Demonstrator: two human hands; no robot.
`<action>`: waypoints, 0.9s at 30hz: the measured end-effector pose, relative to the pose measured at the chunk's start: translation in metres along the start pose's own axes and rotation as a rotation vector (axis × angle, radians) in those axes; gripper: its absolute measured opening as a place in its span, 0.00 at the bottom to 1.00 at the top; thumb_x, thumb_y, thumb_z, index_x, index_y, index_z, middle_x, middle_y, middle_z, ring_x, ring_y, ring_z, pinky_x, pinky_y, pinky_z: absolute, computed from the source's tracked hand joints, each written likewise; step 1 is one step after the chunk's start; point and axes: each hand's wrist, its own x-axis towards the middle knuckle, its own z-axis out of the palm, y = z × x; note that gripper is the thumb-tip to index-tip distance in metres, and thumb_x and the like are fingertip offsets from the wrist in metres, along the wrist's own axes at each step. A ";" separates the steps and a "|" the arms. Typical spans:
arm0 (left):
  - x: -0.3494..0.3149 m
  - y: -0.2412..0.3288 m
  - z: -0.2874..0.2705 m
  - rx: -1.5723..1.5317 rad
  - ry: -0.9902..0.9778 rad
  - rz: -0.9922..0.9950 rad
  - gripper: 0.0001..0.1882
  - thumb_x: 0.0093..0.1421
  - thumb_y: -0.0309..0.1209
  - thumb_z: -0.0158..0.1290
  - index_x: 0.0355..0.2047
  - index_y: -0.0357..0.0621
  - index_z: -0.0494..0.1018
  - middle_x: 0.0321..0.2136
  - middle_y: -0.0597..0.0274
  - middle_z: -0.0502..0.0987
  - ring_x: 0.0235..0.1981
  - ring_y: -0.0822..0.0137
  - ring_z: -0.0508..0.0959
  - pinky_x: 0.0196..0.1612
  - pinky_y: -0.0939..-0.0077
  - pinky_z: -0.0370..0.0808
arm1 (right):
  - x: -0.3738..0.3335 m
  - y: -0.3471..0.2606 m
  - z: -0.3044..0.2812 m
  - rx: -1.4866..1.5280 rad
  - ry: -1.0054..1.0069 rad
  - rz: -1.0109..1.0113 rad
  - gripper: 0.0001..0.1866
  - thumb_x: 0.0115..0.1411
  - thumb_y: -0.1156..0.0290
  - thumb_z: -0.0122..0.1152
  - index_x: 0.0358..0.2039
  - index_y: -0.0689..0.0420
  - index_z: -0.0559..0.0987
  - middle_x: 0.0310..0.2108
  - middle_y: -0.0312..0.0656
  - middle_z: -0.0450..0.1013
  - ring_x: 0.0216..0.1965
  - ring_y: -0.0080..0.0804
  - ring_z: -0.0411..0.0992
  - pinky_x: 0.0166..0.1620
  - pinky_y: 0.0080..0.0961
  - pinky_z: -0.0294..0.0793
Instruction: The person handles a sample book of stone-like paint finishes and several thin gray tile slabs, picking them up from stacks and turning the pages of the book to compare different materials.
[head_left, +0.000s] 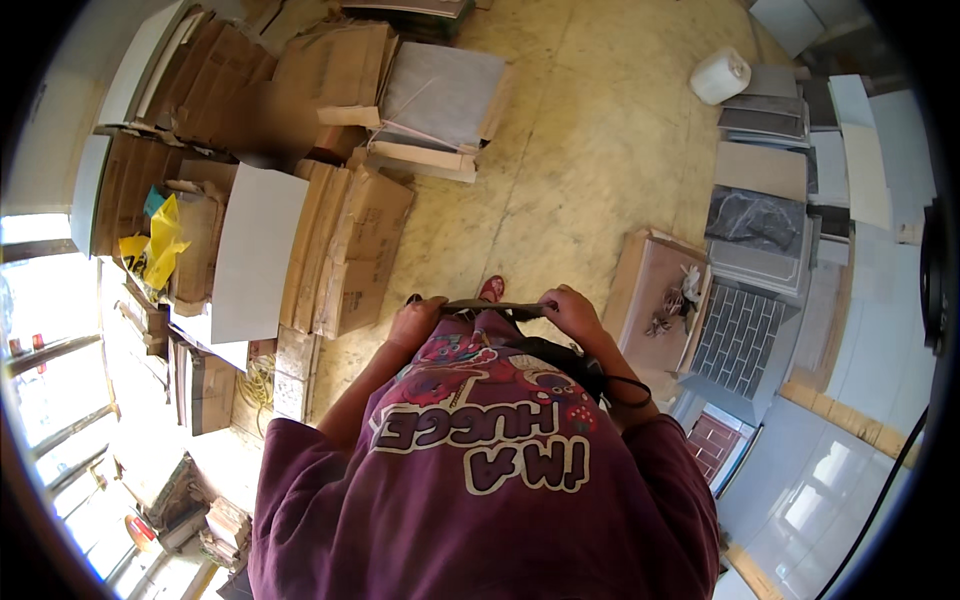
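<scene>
A dark, narrow strap (495,305) stretches across the front of my waist, below the printed maroon shirt (480,530). My left hand (418,320) is closed on its left end, and my right hand (572,310) grips the right end with the thumb uppermost. Beside my right forearm lies a black cloth-like item (550,352), partly hidden, and a thin black cord (630,390) loops near the wrist. What the strap belongs to cannot be made out. One red shoe (491,289) shows just beyond the strap.
Cardboard boxes (365,250) and a white panel (258,255) stand close on my left. An open carton (645,300) with crumpled material sits at the right, beside tile samples (740,335). A white jerrycan (720,76) stands farther off on the yellowish floor (570,170).
</scene>
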 end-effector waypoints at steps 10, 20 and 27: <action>0.101 0.056 0.006 0.174 0.106 0.111 0.08 0.55 0.36 0.47 0.36 0.55 0.69 0.18 0.53 0.75 0.20 0.51 0.76 0.27 0.57 0.74 | 0.036 0.055 -0.070 -0.074 0.248 0.095 0.06 0.51 0.66 0.58 0.29 0.53 0.77 0.28 0.40 0.69 0.28 0.38 0.72 0.31 0.32 0.70; 0.241 0.094 -0.011 -0.017 0.177 0.254 0.05 0.53 0.34 0.48 0.29 0.51 0.71 0.24 0.57 0.76 0.26 0.55 0.77 0.30 0.61 0.74 | 0.129 0.105 -0.156 -0.136 0.287 0.186 0.06 0.53 0.66 0.57 0.30 0.52 0.78 0.29 0.41 0.68 0.30 0.42 0.71 0.31 0.34 0.70; 0.334 0.124 -0.060 -0.138 0.210 0.175 0.05 0.53 0.33 0.48 0.28 0.48 0.72 0.28 0.56 0.75 0.31 0.54 0.76 0.34 0.60 0.73 | 0.207 0.125 -0.230 -0.088 0.269 0.112 0.07 0.53 0.67 0.57 0.28 0.56 0.78 0.28 0.44 0.68 0.29 0.43 0.70 0.31 0.35 0.69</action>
